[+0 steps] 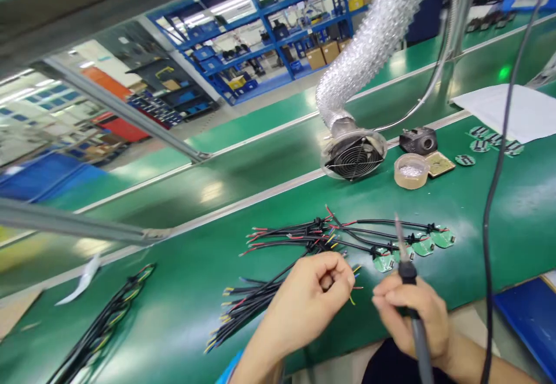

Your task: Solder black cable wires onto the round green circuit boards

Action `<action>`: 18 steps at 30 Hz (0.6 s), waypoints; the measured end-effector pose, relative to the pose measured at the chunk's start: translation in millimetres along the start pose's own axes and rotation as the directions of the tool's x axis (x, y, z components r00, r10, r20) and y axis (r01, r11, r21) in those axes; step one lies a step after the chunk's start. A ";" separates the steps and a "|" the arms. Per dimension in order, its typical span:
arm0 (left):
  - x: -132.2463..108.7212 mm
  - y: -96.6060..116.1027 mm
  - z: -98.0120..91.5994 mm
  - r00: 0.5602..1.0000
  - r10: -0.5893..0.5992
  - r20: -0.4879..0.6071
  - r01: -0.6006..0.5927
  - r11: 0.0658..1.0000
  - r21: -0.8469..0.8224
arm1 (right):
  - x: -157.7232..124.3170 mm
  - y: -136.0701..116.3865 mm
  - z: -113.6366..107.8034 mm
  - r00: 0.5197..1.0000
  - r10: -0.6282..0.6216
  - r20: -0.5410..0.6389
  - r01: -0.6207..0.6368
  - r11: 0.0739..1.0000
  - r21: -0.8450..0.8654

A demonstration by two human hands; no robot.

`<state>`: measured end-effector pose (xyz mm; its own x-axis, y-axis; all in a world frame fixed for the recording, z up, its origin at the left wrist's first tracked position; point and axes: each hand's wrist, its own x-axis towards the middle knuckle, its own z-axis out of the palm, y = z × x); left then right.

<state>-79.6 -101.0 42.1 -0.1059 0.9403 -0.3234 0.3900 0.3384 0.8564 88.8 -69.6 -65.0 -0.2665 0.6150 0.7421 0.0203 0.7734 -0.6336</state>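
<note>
My right hand [419, 314] is wrapped round a soldering iron [408, 274], its tip pointing up and away from me. My left hand [310, 297] is closed with thumb and fingertips together over a bundle of black cables [252, 308]. Coloured wire ends [357, 286] show just beside its fingertips; whether the fingers hold one is hidden. Beyond my hands lie black cables with red ends [291, 233]. Several of these cables run right to small round green circuit boards [423, 247], partly behind the iron's tip.
A fume extractor fan [356, 158] on a silver duct stands at the back. Beside it are a round tub [410, 171], a sponge tray [439, 164] and loose circuit boards [480, 141]. Another cable bundle [104, 320] lies left. A black cord [490, 210] hangs at right.
</note>
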 end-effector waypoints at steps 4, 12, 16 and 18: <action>15.5 -0.2 9.6 0.987 0.099 0.126 -0.146 0.881 0.449 | 4.5 34.5 -29.3 0.993 0.066 0.098 -0.044 0.975 -0.217; 50.5 -57.6 45.2 0.963 0.257 0.081 -0.257 0.783 0.566 | -8.5 54.7 -46.4 0.970 0.094 0.225 0.006 0.913 -0.407; 53.7 -56.9 38.4 0.963 0.267 0.043 -0.242 0.780 0.578 | -9.4 56.6 -48.8 0.956 0.106 0.275 0.021 0.906 -0.422; 59.0 -53.2 36.0 0.966 0.252 0.064 -0.240 0.772 0.589 | -6.1 58.1 -49.9 0.950 0.109 0.291 0.026 0.906 -0.422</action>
<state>-73.6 -64.8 -37.1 0.0545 0.9910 -0.1222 0.8648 0.0143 0.5019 139.7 -20.8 -95.5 -0.5317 0.6239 0.5728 0.4185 0.7815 -0.4628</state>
